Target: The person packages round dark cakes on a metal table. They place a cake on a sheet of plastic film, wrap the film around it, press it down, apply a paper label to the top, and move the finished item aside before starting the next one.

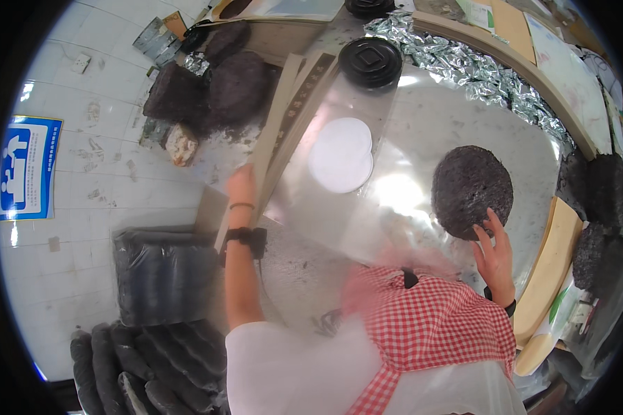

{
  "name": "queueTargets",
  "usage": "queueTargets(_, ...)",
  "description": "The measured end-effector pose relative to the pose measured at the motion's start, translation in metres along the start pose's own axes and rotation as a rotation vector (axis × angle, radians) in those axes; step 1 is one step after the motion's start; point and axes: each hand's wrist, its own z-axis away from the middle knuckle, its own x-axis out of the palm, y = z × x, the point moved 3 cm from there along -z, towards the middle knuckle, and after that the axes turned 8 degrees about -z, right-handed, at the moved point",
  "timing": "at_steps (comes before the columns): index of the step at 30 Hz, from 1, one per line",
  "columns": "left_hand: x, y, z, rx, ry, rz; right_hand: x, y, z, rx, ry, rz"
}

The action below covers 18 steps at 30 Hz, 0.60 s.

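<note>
My right hand (494, 254) has its fingers apart, with the tips touching the near edge of a dark, rough, round pressed cake (472, 190). This cake lies flat on a shiny metal tabletop (429, 104). To its left are two overlapping white paper discs (339, 155). My left arm stretches forward, and my left hand (241, 183) is at the edge of some long cardboard strips (284, 114); its fingers are hidden. Beyond that hand lie large dark lumps (239, 86) with crumbs around them.
A black round lid-like piece (370, 62) sits at the far side beside crumpled silver foil (464, 59). Plastic-wrapped dark packs (163, 277) and long dark rolls (145, 366) are at the lower left. Brown cardboard (550, 270) and more dark lumps (606, 194) border the right.
</note>
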Motion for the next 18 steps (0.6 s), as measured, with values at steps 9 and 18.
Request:
queueTargets(9,-0.009,0.058,-0.004,0.162,0.018,-0.499,0.01,0.003,0.016,0.056,-0.06,-0.043)
queueTargets(18,0.003,0.075,-0.013,-0.084,-0.1,0.068,0.016,0.008,0.017,0.073,-0.077,-0.066)
